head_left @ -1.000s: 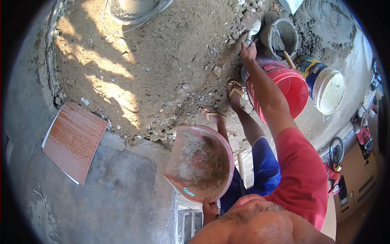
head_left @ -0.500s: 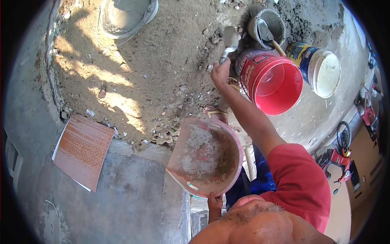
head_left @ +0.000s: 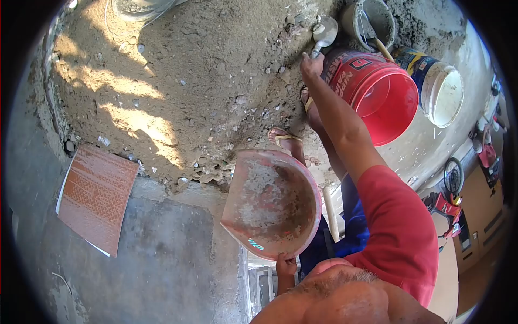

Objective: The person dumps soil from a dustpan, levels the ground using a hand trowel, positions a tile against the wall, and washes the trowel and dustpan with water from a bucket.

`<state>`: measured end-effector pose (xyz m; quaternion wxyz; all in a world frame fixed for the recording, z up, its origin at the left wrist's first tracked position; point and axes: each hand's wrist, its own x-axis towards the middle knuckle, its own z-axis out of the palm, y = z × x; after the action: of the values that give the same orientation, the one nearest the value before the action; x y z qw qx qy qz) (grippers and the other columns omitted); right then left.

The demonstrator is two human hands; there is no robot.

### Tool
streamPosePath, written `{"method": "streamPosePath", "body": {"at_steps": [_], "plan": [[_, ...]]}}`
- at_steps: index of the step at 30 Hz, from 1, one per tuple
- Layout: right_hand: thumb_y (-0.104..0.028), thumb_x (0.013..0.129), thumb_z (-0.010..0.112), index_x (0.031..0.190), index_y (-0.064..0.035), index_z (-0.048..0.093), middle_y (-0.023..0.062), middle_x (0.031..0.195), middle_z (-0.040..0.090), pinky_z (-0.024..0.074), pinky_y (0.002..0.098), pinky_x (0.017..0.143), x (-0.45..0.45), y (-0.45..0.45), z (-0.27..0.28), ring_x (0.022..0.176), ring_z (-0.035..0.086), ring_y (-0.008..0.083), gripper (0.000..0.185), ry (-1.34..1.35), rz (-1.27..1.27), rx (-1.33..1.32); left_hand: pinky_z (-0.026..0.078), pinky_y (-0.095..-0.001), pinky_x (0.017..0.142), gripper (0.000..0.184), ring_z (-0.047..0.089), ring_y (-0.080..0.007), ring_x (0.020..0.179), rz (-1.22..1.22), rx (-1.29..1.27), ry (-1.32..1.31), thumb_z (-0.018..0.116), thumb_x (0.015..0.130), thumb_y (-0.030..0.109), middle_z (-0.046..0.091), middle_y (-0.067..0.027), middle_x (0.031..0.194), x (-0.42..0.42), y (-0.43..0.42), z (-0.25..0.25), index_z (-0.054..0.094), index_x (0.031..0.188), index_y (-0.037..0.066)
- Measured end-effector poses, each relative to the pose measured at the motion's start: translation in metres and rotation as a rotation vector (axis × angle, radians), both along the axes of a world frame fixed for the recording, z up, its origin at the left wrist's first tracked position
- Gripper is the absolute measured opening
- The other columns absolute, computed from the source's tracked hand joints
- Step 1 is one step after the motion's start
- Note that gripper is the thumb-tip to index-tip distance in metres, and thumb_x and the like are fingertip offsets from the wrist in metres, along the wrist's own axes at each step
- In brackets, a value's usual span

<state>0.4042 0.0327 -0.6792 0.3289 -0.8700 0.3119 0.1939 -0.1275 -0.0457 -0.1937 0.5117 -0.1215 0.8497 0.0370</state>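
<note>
My right hand (head_left: pixel 312 66) grips the handle of a metal trowel (head_left: pixel 325 31), whose blade lies over the rubble and carries a pale lump. Beside that hand a red bucket (head_left: pixel 386 105) lies tipped, its mouth toward me. My left hand (head_left: pixel 286 265) is closed on the rim of a worn reddish scoop-shaped pan (head_left: pixel 270 205), held near my body. Only smears and dried residue show inside the pan. A grey bucket (head_left: pixel 353 24) beyond the red one holds a tool with a wooden handle (head_left: pixel 384 49).
A blue and yellow bucket (head_left: pixel 421 65) lies at the right. Another bucket (head_left: pixel 141 6) stands at the top left on sandy ground (head_left: pixel 216 70). A brown patterned tile (head_left: pixel 97 197) rests on the concrete at left. Motorbikes (head_left: pixel 450 208) are at far right.
My right hand and the trowel first swung left from beside the grey bucket, then back up and right. A pale lump now shows on the blade. The left hand keeps holding the pan.
</note>
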Motion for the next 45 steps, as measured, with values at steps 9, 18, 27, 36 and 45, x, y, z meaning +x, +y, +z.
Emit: {"method": "streamPosePath", "body": {"at_steps": [9, 18, 27, 36, 45], "plan": [[-0.015, 0.078, 0.065, 0.110, -0.0023, 0.044, 0.0190, 0.086, 0.057, 0.0454, 0.0424, 0.074, -0.062, 0.097, 0.093, 0.078, 0.057, 0.0329, 0.040, 0.035, 0.185, 0.232, 0.055, -0.0289, 0.065, 0.003, 0.060, -0.0160, 0.062, 0.018, 0.039, 0.012, 0.054, 0.081, 0.005, 0.058, -0.0039, 0.069, 0.028, 0.016, 0.001, 0.053, 0.084, 0.007], [-0.024, 0.088, 0.060, 0.107, -0.0030, 0.044, 0.0187, 0.082, 0.057, 0.0449, 0.0443, 0.070, -0.103, 0.112, 0.206, 0.074, 0.058, 0.0357, 0.032, -0.013, 0.408, 0.401, 0.055, -0.0291, 0.069, 0.009, 0.061, -0.0169, 0.070, 0.022, 0.057, -0.025, 0.056, 0.082, 0.005, 0.060, -0.0045, 0.079, 0.011, 0.012, 0.002, 0.054, 0.090, 0.007], [-0.044, 0.087, 0.058, 0.109, 0.0009, 0.048, 0.0236, 0.096, 0.060, 0.0441, 0.0458, 0.081, -0.080, -0.006, -0.005, 0.085, 0.059, 0.0395, 0.051, 0.194, -0.180, 0.245, 0.053, -0.0293, 0.074, 0.004, 0.061, -0.0177, 0.075, 0.034, 0.034, -0.040, 0.056, 0.084, 0.010, 0.058, -0.0039, 0.076, 0.012, -0.004, -0.007, 0.055, 0.086, 0.007], [-0.015, 0.088, 0.062, 0.104, -0.0064, 0.032, 0.0104, 0.084, 0.051, 0.0472, 0.0368, 0.047, -0.155, 0.069, 0.059, 0.058, 0.053, 0.0219, 0.035, 0.496, -0.249, 0.605, 0.056, -0.0324, 0.072, 0.009, 0.063, -0.0205, 0.077, 0.060, 0.052, 0.022, 0.056, 0.081, 0.004, 0.060, -0.0063, 0.084, 0.012, -0.004, -0.008, 0.053, 0.090, 0.005], [-0.022, 0.086, 0.063, 0.096, -0.0012, 0.039, 0.0157, 0.077, 0.055, 0.0460, 0.0428, 0.062, -0.202, 0.096, 0.199, 0.068, 0.056, 0.0303, 0.033, 0.065, 0.667, 0.557, 0.055, -0.0297, 0.067, 0.006, 0.061, -0.0182, 0.066, 0.102, 0.109, -0.015, 0.057, 0.080, 0.006, 0.059, -0.0046, 0.074, 0.006, -0.011, 0.004, 0.054, 0.085, 0.006]]}}
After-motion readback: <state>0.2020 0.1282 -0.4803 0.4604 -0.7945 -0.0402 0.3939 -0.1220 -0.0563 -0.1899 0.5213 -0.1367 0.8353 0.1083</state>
